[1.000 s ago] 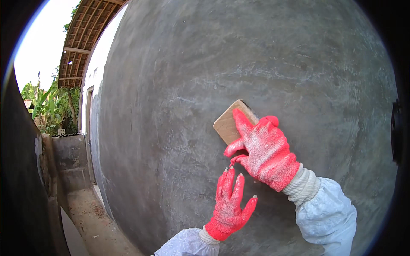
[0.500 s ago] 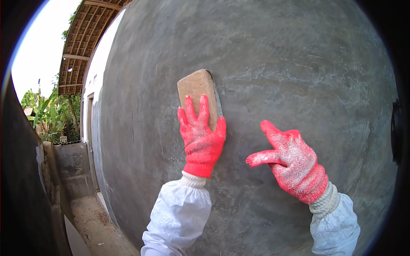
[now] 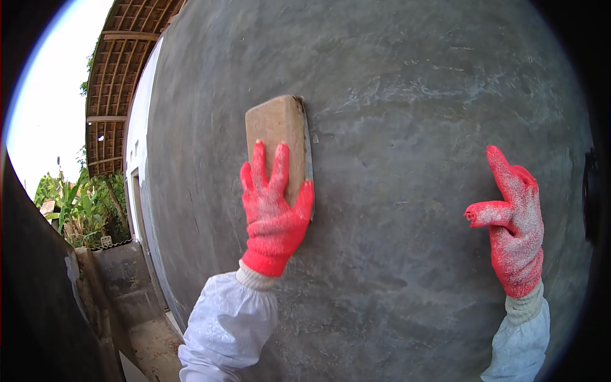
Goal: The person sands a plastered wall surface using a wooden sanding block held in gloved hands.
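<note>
A brown wooden block [image 3: 272, 121], long with rounded corners, lies flat against the grey plastered wall [image 3: 388, 280]. Along its right side shows the thin edge of a grey sheet, between block and wall; what covers its underside is hidden. My left hand [image 3: 270, 219], in a red glove, grips the lower part of the block, fingers spread over its face and thumb at its right side. Well to the right, my right hand [image 3: 519, 235], in a red glove with pale dust on it, holds nothing. Its index finger points up, its thumb sticks out leftward, and other fingers are partly hidden.
Pale scratches and dusty streaks mark the wall at upper right. Far left, a narrow passage floor [image 3: 156, 344] runs beside a low grey wall [image 3: 124, 270], with a doorway, plants [image 3: 76, 213] and a tiled roof overhang [image 3: 121, 76] beyond. A dark object [image 3: 592, 197] sits at the right rim.
My right hand has moved right and tilted more upright, farther from the block. My left hand and the block appear slightly further left in view, and the view itself has shifted.
</note>
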A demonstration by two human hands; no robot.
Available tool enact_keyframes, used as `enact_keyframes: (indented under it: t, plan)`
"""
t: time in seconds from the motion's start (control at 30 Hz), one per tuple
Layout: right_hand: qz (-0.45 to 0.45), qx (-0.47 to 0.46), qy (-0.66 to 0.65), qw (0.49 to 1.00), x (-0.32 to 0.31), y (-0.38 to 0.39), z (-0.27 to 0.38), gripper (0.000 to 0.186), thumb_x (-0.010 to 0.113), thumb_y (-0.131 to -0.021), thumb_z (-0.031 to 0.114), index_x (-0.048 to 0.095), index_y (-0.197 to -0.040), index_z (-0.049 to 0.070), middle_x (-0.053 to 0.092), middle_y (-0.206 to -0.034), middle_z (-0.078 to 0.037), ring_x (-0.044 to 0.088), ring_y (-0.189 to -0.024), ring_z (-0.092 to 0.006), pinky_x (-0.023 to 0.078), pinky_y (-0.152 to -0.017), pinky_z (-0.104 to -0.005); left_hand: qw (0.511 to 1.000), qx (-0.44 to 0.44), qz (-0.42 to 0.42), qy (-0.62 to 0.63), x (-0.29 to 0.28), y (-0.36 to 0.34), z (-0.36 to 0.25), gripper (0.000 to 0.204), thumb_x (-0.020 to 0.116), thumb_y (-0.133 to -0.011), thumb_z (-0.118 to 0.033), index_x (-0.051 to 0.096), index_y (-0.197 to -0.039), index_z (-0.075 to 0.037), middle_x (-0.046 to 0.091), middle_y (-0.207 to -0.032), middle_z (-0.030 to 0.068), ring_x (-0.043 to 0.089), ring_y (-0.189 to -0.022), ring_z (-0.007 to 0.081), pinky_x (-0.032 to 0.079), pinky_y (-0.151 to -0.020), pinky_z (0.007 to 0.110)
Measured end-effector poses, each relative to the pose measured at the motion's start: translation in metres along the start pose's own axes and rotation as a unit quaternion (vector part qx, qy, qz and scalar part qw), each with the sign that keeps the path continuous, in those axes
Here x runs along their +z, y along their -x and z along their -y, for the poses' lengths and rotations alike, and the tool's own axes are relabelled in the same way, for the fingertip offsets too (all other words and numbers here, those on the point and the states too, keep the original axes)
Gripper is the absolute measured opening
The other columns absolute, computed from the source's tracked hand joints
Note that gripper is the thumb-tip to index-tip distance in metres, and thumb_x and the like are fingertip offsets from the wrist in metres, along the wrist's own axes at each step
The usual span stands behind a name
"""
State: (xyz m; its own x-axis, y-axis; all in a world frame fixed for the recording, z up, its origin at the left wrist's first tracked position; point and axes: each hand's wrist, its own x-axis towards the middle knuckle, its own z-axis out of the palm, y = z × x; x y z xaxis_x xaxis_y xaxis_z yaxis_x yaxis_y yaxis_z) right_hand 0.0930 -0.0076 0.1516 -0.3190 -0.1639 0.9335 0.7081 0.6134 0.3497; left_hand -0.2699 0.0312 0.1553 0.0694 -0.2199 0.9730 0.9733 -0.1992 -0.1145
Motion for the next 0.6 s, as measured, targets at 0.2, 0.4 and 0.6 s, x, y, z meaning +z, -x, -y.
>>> enact_keyframes:
  t: [0.2, 0.4, 0.6]
  plan:
    - [-0.092, 0.074, -0.098, 0.988, 0.014, 0.002, -0.003, 0.029, 0.055, -0.074, -0.02, 0.066, -0.076, 0.007, 0.054, -0.148, -0.014, 0.048, -0.132, -0.031, 0.055, -0.092, -0.0342, 0.996, -0.081, 0.0, -0.025, 0.001, -0.047, -0.008, 0.069, 0.07, -0.09, -0.022, 0.041, -0.152, -0.009, 0.032, -0.159, 0.0245, 0.033, -0.143, 0.0423, 0.033, -0.115, 0.048]
    - [-0.067, 0.039, -0.022, 0.997, 0.009, 0.006, -0.012, 0.033, 0.052, -0.074, -0.024, 0.066, -0.076, 0.006, 0.053, -0.148, -0.014, 0.046, -0.133, -0.0304, 0.06, -0.087, -0.0327, 0.986, 0.105, 0.129, 0.026, -0.035, 0.054, -0.065, 0.078, 0.08, -0.075, -0.014, 0.046, -0.145, -0.009, 0.03, -0.156, 0.0304, 0.034, -0.139, 0.051, 0.028, -0.111, 0.063]
    - [-0.076, 0.055, -0.038, 0.995, 0.009, 0.003, -0.005, 0.032, 0.053, -0.075, -0.023, 0.066, -0.076, 0.007, 0.054, -0.148, -0.013, 0.047, -0.133, -0.0294, 0.059, -0.088, -0.0331, 0.992, -0.128, 0.014, -0.004, 0.002, -0.115, -0.019, 0.067, 0.065, -0.093, -0.029, 0.041, -0.154, -0.014, 0.034, -0.16, 0.0194, 0.033, -0.144, 0.0399, 0.033, -0.116, 0.047]
